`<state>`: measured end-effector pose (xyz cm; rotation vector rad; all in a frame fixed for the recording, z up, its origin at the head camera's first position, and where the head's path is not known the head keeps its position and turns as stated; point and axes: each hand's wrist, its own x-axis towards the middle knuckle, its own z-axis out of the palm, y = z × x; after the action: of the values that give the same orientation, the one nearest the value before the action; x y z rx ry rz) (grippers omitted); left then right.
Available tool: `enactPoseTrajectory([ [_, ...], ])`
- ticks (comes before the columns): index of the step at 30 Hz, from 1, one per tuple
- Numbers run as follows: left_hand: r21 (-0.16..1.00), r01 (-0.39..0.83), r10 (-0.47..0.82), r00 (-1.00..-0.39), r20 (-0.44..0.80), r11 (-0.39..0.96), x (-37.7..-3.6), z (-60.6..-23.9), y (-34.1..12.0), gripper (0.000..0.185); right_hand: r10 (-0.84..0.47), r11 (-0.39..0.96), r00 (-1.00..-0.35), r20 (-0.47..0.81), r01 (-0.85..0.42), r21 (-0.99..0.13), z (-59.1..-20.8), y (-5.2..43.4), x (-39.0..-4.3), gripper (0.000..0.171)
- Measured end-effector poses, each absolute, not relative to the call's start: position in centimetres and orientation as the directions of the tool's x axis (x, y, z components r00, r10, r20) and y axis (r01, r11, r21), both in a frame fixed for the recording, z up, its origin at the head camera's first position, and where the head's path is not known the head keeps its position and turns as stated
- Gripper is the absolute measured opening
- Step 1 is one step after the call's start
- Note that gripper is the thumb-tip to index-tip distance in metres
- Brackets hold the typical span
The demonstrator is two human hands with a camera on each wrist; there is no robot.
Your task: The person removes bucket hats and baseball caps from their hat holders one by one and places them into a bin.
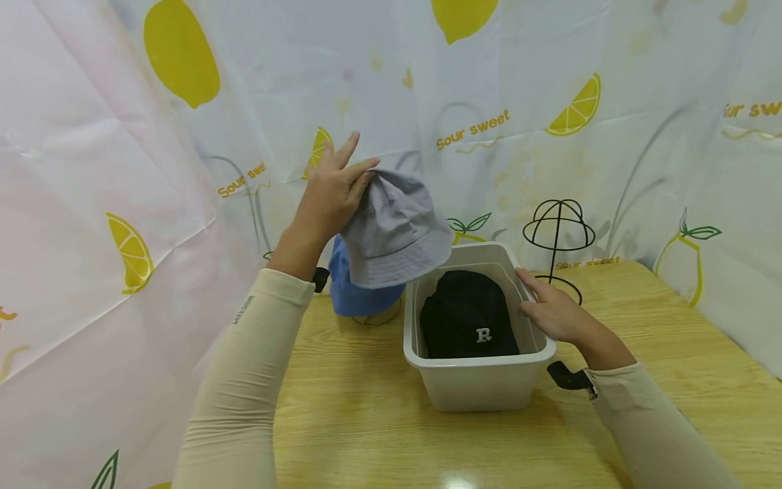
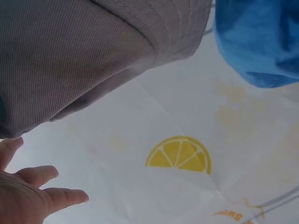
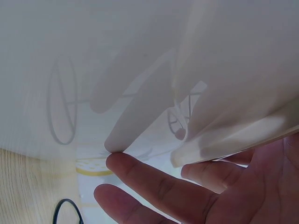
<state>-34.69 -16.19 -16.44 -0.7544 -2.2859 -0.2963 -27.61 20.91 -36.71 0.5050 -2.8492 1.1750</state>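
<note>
Left hand (image 1: 330, 197): grey bucket hat (image 1: 394, 231) gripped by the crown, frame centre | right hand (image 1: 550, 309): fingers straight, rested on white bin (image 1: 476, 380) rim | black cap (image 1: 467, 316) seen inside bin

The grey hat (image 2: 88, 56) fills the upper left of the left wrist view, its stitched brim hanging down. The left hand (image 2: 28, 198) shows at the lower left with fingers (image 2: 65, 197) extended. A blue hat (image 2: 259, 39) occupies the upper right, against a backdrop (image 2: 140, 112) printed with a lemon slice (image 2: 178, 154).
</note>
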Motion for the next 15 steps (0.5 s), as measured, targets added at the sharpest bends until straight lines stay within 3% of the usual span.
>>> enactPoseTrajectory([
  [15, -0.064, 0.623, 0.498, -0.554, 0.667, 0.780, -33.9, -17.5, -12.5, 0.037, -0.286, 0.668, -0.949, 0.134, -0.297, -0.682, -36.8, 21.0, -27.7, 0.072],
])
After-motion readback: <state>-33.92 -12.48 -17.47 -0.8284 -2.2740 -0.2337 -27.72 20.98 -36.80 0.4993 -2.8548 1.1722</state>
